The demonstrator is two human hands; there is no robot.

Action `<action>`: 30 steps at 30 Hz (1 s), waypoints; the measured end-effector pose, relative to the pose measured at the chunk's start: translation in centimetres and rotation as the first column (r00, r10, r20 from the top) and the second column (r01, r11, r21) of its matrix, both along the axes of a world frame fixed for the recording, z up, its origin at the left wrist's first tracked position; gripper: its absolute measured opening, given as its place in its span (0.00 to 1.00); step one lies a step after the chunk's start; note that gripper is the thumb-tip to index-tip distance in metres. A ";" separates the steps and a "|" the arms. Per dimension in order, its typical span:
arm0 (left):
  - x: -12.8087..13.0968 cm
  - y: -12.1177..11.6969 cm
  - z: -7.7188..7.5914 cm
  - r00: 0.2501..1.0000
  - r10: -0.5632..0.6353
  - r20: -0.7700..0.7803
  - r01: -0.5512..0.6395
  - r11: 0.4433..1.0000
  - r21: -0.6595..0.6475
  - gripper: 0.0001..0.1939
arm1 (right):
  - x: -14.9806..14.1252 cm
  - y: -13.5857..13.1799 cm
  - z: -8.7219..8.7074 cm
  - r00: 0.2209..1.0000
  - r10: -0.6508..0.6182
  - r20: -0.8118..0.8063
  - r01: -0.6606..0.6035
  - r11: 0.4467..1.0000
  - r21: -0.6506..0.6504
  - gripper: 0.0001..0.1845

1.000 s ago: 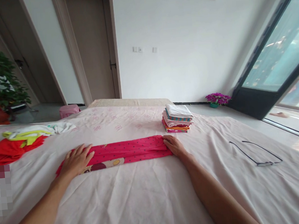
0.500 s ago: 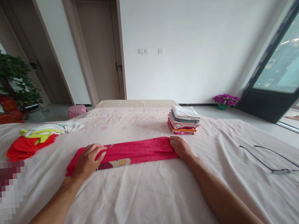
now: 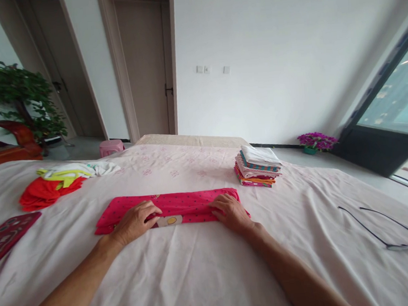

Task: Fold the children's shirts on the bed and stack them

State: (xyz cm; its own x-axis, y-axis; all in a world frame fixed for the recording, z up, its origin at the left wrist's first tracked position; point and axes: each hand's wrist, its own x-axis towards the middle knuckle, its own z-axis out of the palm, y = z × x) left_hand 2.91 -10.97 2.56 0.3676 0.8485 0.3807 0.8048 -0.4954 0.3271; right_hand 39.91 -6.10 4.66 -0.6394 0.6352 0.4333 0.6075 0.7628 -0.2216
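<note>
A pink dotted cloth (image 3: 187, 203), folded into a long strip, lies across the pale bed sheet (image 3: 200, 277) in front of me. My left hand (image 3: 135, 222) rests on the strip's left part, its fingers bent down onto the fabric. My right hand (image 3: 230, 211) lies on the right part, fingers curled over the near edge. Both hands press on the cloth; neither lifts it.
A stack of folded cloths (image 3: 258, 166) sits behind the strip to the right. Loose red (image 3: 45, 193) and white-yellow garments (image 3: 75, 170) lie at the left. A dark red patterned object (image 3: 4, 236) is at the far left, spectacles (image 3: 389, 232) at the right.
Both hands have slid inward along the strip toward its middle. The view has shifted so the cloth sits more to the right.
</note>
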 end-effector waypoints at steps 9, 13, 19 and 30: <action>0.3 -0.4 0.6 0.999 -0.023 0.046 0.026 0.998 -0.057 0.05 | -0.3 0.0 -0.5 1.000 -0.008 0.013 0.008 1.000 -0.009 0.16; 0.5 -0.5 0.8 0.999 0.026 0.023 -0.024 0.993 -0.119 0.08 | -0.1 -0.2 -0.5 1.000 0.014 0.000 -0.014 0.999 -0.034 0.17; 0.3 0.2 0.4 0.965 0.200 0.169 -0.192 0.979 -0.064 0.17 | -0.1 0.2 -0.2 0.994 -0.015 -0.107 0.008 0.998 -0.066 0.15; -1.0 1.4 -2.1 0.948 0.212 -0.239 -0.239 0.967 -0.092 0.32 | 0.6 1.7 -2.7 0.946 -0.244 0.214 0.257 0.966 -0.031 0.32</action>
State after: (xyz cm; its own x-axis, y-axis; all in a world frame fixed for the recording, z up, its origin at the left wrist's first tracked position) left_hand 1.89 -9.54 0.46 0.2260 0.9529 0.2020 0.9502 -0.2613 0.1698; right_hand 40.54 -4.43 1.92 -0.5281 0.8062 0.2667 0.8144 0.5698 -0.1099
